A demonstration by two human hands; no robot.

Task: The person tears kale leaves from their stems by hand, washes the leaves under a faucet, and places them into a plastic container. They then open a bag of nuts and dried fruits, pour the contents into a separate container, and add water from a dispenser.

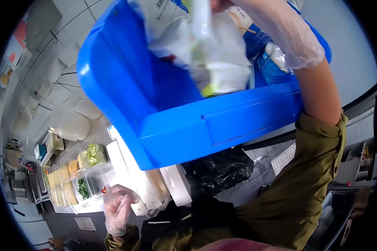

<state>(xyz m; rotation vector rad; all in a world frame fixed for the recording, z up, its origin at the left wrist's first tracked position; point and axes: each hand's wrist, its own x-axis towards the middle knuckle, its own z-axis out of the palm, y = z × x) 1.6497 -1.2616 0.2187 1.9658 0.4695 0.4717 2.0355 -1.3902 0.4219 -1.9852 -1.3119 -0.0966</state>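
Note:
My right hand (222,5), in a clear plastic glove, reaches into a blue plastic bin (171,134) from the right. Its fingers are at the top edge of the view, partly cut off, closed on a white plastic bag (226,62) with green print, blurred by motion. Beside that bag lie blue-and-white packets (274,65) inside the bin. Low on the left, my left hand (119,205), also gloved, has its fingers curled closed, and nothing shows in them. It is nearest to the white boards (132,175) and a clear tub (99,182) holding small red pieces.
Clear tubs with sliced cucumber (94,154) and chopped greens (83,188) stand on the counter at left. Translucent containers (71,123) are behind them. A black plastic bag (222,171) lies below the bin. White tiled wall (73,21) rises at upper left.

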